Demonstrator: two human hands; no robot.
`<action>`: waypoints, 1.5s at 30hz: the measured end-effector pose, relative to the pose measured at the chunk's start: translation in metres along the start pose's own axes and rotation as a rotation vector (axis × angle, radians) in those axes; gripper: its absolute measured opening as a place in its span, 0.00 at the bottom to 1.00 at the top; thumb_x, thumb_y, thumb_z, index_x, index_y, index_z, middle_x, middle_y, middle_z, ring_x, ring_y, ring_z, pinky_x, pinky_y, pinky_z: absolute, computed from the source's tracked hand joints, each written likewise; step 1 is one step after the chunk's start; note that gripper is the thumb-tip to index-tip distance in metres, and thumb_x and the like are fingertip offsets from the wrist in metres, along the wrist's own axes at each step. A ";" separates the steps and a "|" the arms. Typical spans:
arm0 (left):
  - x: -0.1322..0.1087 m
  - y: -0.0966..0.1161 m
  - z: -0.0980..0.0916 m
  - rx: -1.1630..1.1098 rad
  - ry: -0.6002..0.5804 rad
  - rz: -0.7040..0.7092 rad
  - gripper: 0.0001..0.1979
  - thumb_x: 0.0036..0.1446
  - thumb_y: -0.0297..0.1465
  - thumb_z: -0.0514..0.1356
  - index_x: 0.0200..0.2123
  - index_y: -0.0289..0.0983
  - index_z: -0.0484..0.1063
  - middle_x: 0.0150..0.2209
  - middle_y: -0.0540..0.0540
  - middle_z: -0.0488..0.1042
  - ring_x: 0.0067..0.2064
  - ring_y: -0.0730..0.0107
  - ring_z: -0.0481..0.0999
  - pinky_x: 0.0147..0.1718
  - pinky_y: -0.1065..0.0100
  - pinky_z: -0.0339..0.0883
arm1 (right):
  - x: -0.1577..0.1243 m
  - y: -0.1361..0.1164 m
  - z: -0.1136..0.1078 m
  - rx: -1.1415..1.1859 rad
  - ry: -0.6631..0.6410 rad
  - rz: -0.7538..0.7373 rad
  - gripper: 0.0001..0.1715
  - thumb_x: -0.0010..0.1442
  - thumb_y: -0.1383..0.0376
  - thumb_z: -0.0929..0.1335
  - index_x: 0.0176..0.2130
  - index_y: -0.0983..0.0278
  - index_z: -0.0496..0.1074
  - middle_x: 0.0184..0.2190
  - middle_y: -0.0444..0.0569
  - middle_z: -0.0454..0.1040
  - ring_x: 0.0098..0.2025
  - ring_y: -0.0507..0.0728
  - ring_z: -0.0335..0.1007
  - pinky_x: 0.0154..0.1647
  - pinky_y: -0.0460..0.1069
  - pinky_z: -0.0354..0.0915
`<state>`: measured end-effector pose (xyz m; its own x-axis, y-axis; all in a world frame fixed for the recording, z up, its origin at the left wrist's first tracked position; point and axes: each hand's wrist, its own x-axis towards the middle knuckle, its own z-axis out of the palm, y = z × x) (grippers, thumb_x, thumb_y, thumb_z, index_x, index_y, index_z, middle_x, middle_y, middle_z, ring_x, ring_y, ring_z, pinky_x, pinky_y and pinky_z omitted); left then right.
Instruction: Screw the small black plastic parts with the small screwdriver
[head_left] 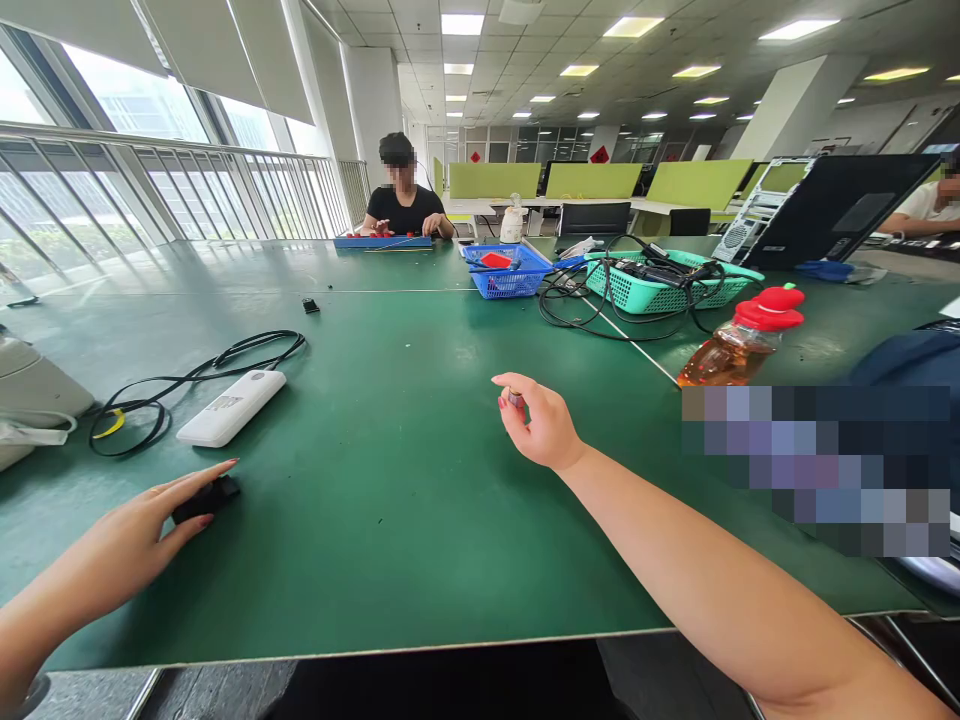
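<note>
My left hand (154, 530) is closed around a small black object (206, 500) at the table's front left; the fingers partly cover it, and its kind is unclear. Above the middle of the green table, my right hand (541, 420) pinches a small brownish cylinder (514, 397) between thumb and fingers. Most of that cylinder is hidden in the grip. Just beyond my left hand lies a white power bank (232, 408), apart from the fingers.
A black cable (187, 375) curls behind the power bank. Farther back are a blue basket (506, 285) and a green basket (649, 297) with cables. A red-capped bottle (739, 340) of amber liquid leans at right. A person (405, 205) sits at the far end.
</note>
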<state>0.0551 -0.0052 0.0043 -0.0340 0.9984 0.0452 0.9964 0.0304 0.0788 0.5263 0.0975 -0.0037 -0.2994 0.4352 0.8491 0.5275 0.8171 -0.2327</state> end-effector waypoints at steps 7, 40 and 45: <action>0.004 0.015 -0.008 0.091 0.089 -0.085 0.23 0.58 0.47 0.47 0.51 0.51 0.72 0.49 0.51 0.77 0.44 0.57 0.78 0.42 0.60 0.70 | 0.002 -0.002 -0.001 -0.014 0.010 -0.027 0.17 0.62 0.70 0.60 0.51 0.59 0.62 0.23 0.41 0.66 0.22 0.51 0.61 0.28 0.48 0.65; 0.128 0.280 0.040 -0.485 -0.058 0.617 0.21 0.52 0.36 0.64 0.51 0.43 0.73 0.49 0.45 0.77 0.51 0.55 0.73 0.53 0.56 0.65 | -0.004 -0.009 0.003 0.167 0.058 0.072 0.16 0.66 0.69 0.59 0.53 0.58 0.54 0.35 0.47 0.70 0.33 0.53 0.69 0.37 0.52 0.70; 0.127 0.280 0.039 -0.498 -0.062 0.610 0.19 0.52 0.36 0.63 0.49 0.44 0.74 0.48 0.48 0.78 0.49 0.56 0.73 0.52 0.57 0.66 | -0.005 -0.007 0.004 0.173 0.028 0.008 0.15 0.65 0.71 0.59 0.50 0.57 0.55 0.38 0.49 0.69 0.35 0.54 0.69 0.39 0.55 0.70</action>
<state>0.3325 0.1317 -0.0072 0.5266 0.8330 0.1695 0.6852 -0.5340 0.4954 0.5208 0.0907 -0.0081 -0.2719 0.4333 0.8593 0.3841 0.8676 -0.3159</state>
